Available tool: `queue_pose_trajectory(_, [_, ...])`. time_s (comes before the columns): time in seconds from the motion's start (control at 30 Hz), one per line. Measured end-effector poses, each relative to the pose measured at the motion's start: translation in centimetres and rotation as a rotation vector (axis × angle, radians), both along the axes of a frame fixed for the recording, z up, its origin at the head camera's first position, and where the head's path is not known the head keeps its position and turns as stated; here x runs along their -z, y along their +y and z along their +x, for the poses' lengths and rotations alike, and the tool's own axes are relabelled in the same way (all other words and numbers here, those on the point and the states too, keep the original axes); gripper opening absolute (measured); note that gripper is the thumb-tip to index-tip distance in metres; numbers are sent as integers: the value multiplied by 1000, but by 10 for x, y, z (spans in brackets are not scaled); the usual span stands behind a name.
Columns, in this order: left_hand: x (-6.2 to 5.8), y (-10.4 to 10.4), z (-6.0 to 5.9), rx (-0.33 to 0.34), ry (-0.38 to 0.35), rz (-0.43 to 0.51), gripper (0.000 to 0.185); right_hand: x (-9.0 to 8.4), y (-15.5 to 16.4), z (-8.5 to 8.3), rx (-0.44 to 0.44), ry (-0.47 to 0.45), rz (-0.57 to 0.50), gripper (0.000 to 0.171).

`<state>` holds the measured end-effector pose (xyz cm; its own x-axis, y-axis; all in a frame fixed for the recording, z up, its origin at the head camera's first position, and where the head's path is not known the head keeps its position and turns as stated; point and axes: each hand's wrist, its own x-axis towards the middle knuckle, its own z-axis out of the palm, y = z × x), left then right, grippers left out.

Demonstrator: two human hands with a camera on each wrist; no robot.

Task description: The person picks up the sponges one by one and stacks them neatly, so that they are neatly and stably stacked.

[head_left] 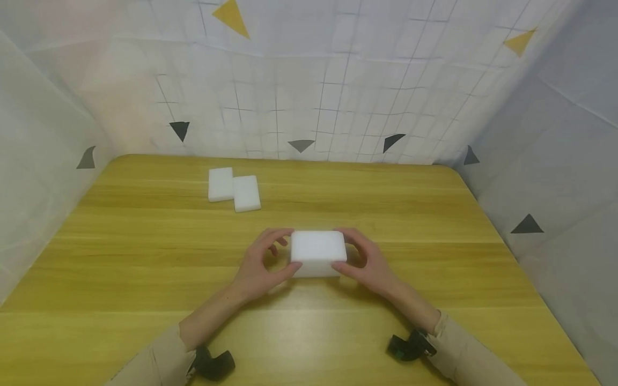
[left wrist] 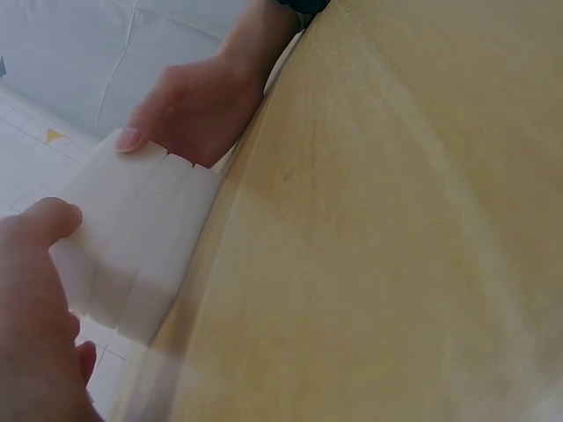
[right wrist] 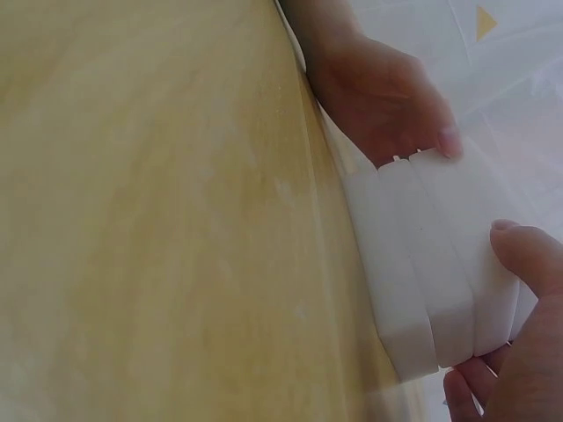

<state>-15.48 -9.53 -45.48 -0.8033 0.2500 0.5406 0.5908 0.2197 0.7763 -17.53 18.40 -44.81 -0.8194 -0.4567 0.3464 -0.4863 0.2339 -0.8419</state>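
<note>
The left hand (head_left: 258,268) and the right hand (head_left: 368,264) each clasp one short end of a stack of white rectangular foam sponges (head_left: 318,253), thumbs on the near side and fingers curled over the far edge, so both hands are gripping it. The stack rests on the yellow wooden table (head_left: 145,257), near the middle and a little towards the person. In the wrist views it shows as about four slabs (right wrist: 431,264) laid face to face, with thin seams between them and softly rounded corners. To do this step well, I judge that the squeeze should be even from both ends and light, since the foam looks soft and would dent or bow, and the slabs should be kept flush so none slides out of line. The foam is matte and fine-grained; the table is smooth, with straight grain and a faint sheen. Beyond the stack, towards the far left, two more flat white sponges (head_left: 234,189) lie side by side, touching. A white gridded cloth backdrop (head_left: 338,96) with dark and yellow triangles stands behind the table.
</note>
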Motion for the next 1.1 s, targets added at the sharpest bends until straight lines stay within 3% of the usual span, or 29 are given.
queue_pose_trajectory(0.13, [-1,0,-1,1,-10,11,61,1,0,0,-4,-2,-4,63])
queue_pose_trajectory(0.3, [-3,-3,-2,-30,-37,38,42,0,0,0,-2,-4,-10,63])
queue_pose_trajectory(0.43, [-2,-4,-5,-146,-74,11,31,1,0,0,1,-3,-7,63])
queue_pose_trajectory(0.63, [-2,-8,-12,-334,-139,-11,32,2,0,-1,2,-3,-6,62])
queue_pose_trajectory(0.9, [-1,-21,-24,-515,-209,-22,38,3,1,-2,-2,4,3,63])
queue_pose_trajectory(1.1, [-1,-32,-32,-596,-259,-64,46,4,1,-2,10,20,16,63])
